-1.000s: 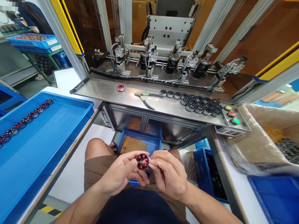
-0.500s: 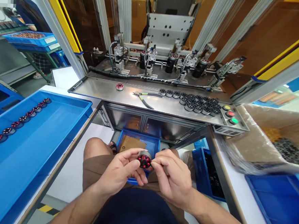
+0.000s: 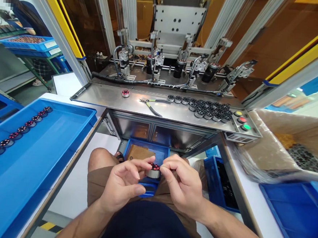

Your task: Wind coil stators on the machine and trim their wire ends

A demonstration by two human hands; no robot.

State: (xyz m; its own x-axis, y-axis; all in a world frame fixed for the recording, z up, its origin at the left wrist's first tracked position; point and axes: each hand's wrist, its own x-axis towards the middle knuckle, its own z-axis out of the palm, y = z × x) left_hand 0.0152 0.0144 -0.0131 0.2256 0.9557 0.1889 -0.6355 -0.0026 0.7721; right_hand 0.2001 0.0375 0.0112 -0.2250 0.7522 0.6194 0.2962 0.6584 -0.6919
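A round motor part (image 3: 153, 173), with a silver ring and red and black on top, hangs level above my lap between both hands. My right hand (image 3: 183, 180) pinches its right edge between thumb and forefinger. On the other side my left hand (image 3: 126, 178) is open, thumb and fingers spread apart. Its forefinger reaches over the part's upper left edge; whether it touches is hard to tell. A similar red-topped motor part (image 3: 125, 94) sits on the metal ledge (image 3: 100, 96) ahead, left of the green-and-black-handled cutting pliers (image 3: 153, 106).
Several black-topped ring parts (image 3: 208, 109) crowd the ledge beside yellow, red and green buttons (image 3: 242, 120). Behind stands a machine with clamps (image 3: 159, 61). A blue tray (image 3: 50, 151) at left holds a row of motor parts. A lined carton (image 3: 264, 130) and blue bins (image 3: 291, 211) stand right.
The motor part has turned from its red-and-black face towards me to lying level, silver side showing. My left fingers have opened away from it. The right hand keeps its pinch.
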